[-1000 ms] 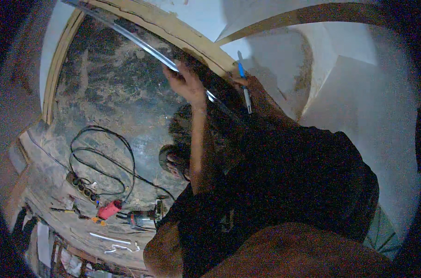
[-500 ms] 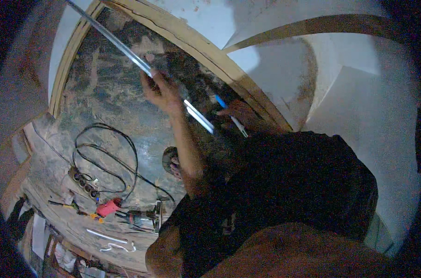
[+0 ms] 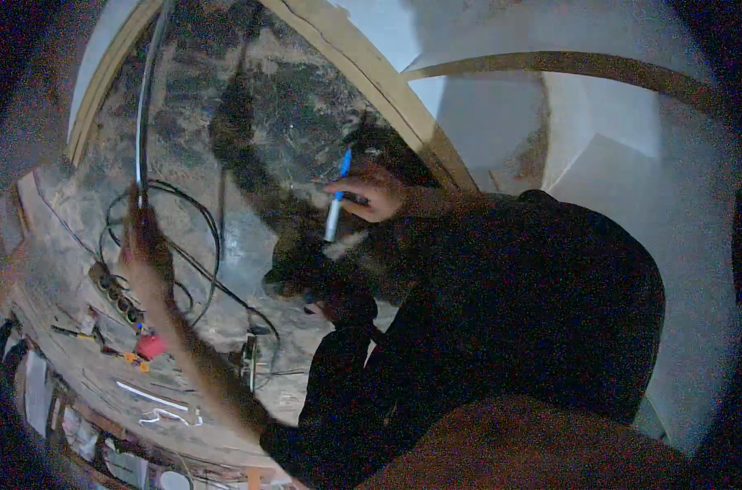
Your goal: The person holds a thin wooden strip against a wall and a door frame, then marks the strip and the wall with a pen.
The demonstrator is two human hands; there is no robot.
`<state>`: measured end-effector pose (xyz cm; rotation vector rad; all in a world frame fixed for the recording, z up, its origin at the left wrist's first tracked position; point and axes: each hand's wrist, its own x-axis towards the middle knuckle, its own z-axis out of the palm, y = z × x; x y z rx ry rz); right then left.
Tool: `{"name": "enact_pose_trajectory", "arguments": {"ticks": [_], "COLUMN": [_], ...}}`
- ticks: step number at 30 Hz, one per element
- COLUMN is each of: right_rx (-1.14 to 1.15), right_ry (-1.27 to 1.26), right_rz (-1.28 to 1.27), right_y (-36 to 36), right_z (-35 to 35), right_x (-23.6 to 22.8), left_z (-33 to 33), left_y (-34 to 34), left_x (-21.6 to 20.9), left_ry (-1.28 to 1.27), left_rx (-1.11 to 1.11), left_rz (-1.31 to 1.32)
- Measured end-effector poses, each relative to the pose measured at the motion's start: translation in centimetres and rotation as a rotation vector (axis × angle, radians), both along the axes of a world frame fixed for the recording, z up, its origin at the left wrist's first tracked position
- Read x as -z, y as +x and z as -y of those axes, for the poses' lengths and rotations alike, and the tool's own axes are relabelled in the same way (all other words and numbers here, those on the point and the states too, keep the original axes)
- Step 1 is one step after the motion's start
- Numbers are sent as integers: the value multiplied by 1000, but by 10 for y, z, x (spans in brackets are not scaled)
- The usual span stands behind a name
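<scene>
My left hand [image 3: 146,249] is wrapped round a long, thin, shiny metal strip [image 3: 140,122]. The strip rises nearly upright from my fist toward the top edge, and its lower end is hidden by the hand. Between the fingers of my right hand [image 3: 375,192] sits a marker [image 3: 333,219] with a white barrel and blue parts, tilted slightly. My hands are well apart, the right one close to a pale wooden border [image 3: 436,155].
A black cable [image 3: 216,269] loops over the dirty floor beside a power strip [image 3: 113,292]. Lower left lie a red tool [image 3: 150,346], a power tool [image 3: 252,359] and a white strip [image 3: 152,396]. White wall panels [image 3: 489,122] stand at right.
My left hand has swung left and down with the metal strip, which now stands steeper. The marker in my right hand has moved left and come into fuller view.
</scene>
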<state>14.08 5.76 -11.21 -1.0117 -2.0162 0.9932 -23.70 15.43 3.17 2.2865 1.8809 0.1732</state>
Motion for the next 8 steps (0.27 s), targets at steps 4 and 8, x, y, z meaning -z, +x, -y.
{"name": "enact_pose_trajectory", "arguments": {"ticks": [4, 8], "right_rx": [-191, -400], "right_ry": [-92, -222], "right_rz": [106, 95], "right_y": [-34, -80], "right_z": [-11, -17], "right_x": [-12, 6], "left_z": [123, 271], "left_y": [-99, -139], "left_x": [-42, -121], "left_ry": [79, -218], "left_rx": [155, 56], "left_rz": [-210, -542]}}
